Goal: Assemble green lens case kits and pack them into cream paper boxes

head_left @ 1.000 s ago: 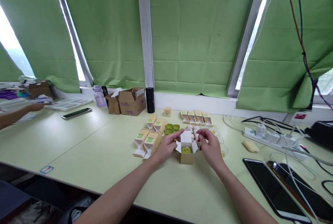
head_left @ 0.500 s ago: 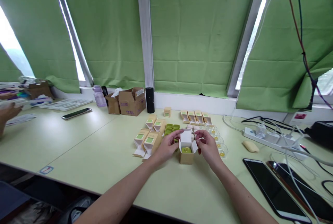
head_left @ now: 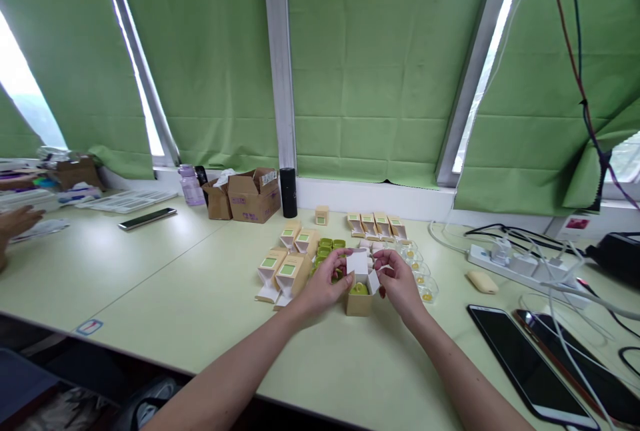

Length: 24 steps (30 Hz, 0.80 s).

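A small tan cardboard box [head_left: 359, 306] stands upright on the table with its white-lined lid raised and side flaps up. Inside it sits a green item [head_left: 359, 289], its top showing. My left hand [head_left: 327, 282] is closed at the box's left flap, thumb against the upper left edge. On the other side my right hand [head_left: 401, 284] pinches the right flap between thumb and fingers. Green square cups [head_left: 325, 251] lie just behind my left hand. Clear plastic cups with yellow centres [head_left: 427, 295] sit beside my right hand, and pale pink items [head_left: 366, 244] are partly hidden behind the lid.
Several opened tan boxes [head_left: 287, 271] stand at the left, more [head_left: 375, 225] at the back, near one closed box [head_left: 321, 215]. Phones [head_left: 530, 364], a power strip [head_left: 525, 267] and cables lie right. A larger carton [head_left: 254, 197] stands far left; another person's hand [head_left: 20, 223] is at the left edge.
My left fingers and thumb have moved in against the box's left flap, which is now largely covered. The box has shifted very slightly right. My right hand stays at its flap.
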Each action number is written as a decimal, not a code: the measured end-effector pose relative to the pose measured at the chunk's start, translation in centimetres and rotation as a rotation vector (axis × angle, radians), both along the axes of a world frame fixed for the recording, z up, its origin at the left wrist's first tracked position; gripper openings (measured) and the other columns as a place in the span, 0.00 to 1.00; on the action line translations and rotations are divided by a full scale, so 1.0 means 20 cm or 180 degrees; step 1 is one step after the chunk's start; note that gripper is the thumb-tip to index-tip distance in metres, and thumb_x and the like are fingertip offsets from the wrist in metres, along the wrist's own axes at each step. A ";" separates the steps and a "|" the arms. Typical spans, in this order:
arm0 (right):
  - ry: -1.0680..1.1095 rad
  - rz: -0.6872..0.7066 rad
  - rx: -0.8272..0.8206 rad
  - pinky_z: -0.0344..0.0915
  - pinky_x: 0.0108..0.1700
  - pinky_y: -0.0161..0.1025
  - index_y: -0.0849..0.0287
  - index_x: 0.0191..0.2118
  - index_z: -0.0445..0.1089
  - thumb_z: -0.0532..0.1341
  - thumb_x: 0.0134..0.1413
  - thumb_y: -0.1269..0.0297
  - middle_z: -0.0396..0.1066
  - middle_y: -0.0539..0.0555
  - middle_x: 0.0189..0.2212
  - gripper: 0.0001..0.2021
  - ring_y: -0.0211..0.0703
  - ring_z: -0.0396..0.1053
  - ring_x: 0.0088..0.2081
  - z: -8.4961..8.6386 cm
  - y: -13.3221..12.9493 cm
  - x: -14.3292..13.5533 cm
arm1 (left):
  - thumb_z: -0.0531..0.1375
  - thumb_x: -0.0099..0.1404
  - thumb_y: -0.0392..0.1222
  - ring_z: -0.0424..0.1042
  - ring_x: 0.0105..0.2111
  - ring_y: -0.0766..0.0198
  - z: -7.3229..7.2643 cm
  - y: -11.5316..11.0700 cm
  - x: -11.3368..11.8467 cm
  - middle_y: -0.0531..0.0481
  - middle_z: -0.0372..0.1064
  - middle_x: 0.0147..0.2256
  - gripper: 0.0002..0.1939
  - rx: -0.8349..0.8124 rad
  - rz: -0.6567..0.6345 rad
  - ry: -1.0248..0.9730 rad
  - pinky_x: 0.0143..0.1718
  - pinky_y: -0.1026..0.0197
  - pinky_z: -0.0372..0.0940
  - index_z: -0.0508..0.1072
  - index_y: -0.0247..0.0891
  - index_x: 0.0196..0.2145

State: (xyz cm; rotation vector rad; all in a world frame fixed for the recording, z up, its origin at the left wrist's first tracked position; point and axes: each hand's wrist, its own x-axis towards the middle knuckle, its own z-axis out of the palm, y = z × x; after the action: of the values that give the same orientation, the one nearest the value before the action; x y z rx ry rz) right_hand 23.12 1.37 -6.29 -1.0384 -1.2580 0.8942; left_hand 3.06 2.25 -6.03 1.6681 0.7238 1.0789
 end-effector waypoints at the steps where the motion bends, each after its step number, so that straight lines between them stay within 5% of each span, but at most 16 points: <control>1: 0.0003 0.0008 -0.0006 0.59 0.14 0.32 0.54 0.43 0.68 0.59 0.40 0.64 0.64 0.46 0.33 0.18 0.35 0.62 0.22 0.00 0.00 0.00 | 0.65 0.70 0.43 0.73 0.54 0.52 0.00 0.00 0.00 0.38 0.73 0.56 0.28 0.0021 0.0031 0.0058 0.53 0.53 0.65 0.63 0.40 0.64; 24: 0.0057 0.0077 -0.0184 0.56 0.13 0.31 0.53 0.44 0.66 0.61 0.39 0.62 0.62 0.46 0.34 0.20 0.35 0.62 0.22 0.01 -0.01 -0.03 | 0.62 0.67 0.34 0.72 0.54 0.52 -0.02 0.00 0.00 0.40 0.72 0.58 0.30 0.0097 0.0157 0.0289 0.52 0.53 0.62 0.61 0.43 0.64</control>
State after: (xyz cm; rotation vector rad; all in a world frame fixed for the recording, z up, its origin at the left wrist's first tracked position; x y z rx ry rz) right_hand 22.61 1.08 -6.16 -1.0605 -1.2382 0.9612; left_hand 3.13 2.26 -6.36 1.7424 0.8145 1.0586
